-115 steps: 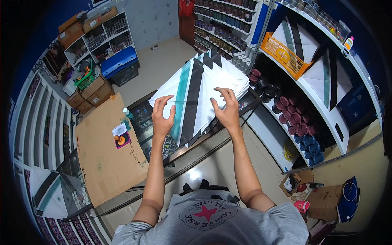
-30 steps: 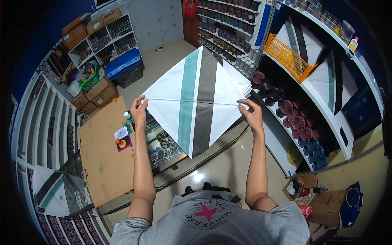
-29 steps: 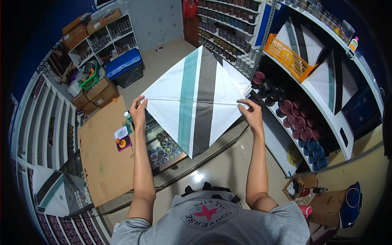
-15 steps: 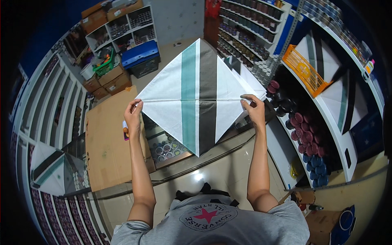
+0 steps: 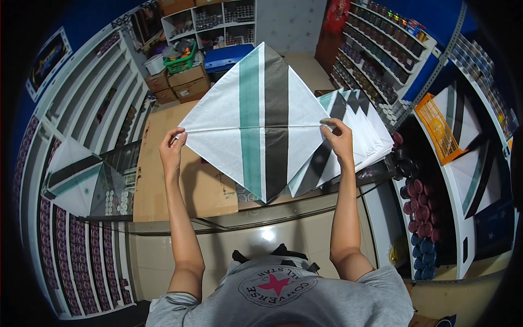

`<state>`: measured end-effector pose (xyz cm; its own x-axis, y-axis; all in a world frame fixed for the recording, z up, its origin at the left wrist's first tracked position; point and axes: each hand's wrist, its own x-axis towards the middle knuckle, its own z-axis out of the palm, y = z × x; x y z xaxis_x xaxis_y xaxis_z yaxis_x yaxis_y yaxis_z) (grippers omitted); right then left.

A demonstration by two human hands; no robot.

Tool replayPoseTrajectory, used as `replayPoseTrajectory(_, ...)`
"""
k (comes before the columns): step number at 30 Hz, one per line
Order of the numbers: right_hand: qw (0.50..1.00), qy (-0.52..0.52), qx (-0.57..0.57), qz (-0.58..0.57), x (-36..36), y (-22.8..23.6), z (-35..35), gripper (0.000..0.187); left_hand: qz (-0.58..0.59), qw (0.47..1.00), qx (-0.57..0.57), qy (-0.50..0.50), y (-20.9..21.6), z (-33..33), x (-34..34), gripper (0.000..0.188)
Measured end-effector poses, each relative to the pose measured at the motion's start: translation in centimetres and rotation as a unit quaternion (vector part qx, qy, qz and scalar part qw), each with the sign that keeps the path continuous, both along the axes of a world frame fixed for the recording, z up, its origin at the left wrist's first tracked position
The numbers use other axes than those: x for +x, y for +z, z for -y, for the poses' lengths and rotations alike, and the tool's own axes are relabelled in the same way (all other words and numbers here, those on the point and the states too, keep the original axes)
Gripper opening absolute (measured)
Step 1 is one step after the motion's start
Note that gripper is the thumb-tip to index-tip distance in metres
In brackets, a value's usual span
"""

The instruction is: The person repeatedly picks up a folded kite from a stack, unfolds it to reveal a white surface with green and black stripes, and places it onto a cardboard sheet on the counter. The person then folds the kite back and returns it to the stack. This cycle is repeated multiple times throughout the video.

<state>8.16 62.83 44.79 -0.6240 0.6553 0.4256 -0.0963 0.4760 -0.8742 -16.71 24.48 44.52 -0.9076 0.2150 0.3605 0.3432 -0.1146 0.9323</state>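
Note:
A diamond-shaped white kite (image 5: 212,117) with a teal stripe and a black stripe is stretched out in front of me, above the counter. A thin cross-line runs over it from one side corner to the other. My left hand (image 5: 172,150) pinches the left corner between thumb and fingers. At the opposite corner my right hand (image 5: 340,140) has the same kind of pinch grip. Just beyond and beside my right hand lies a fanned stack of similar kites (image 5: 362,133), partly hidden by my hand and forearm.
A flat cardboard sheet (image 5: 155,185) covers the counter's left part. On the right, an orange crate (image 5: 437,128) stands by shelves with maroon spools (image 5: 419,204). More striped white material (image 5: 71,174) sits at left. Cardboard boxes (image 5: 190,87) and a blue-lidded bin (image 5: 229,57) stand behind.
My view has swung left, and the kite has come along with both hands, now more over the cardboard. More of the kite stack shows at right. Both pinches are unchanged.

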Motion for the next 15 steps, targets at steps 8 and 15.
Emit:
replayPoseTrajectory(8,0.998,0.046,0.033,-0.003,-6.4,0.3,5.0,0.018,0.010,1.000,0.010,0.011,-0.8,8.5,-3.1,0.018)
replayPoseTrajectory(15,0.998,0.051,0.033,0.015,-10.2,0.1,10.6,0.018,0.005,1.000,0.012,0.015,-1.4,14.7,-5.8,0.018)
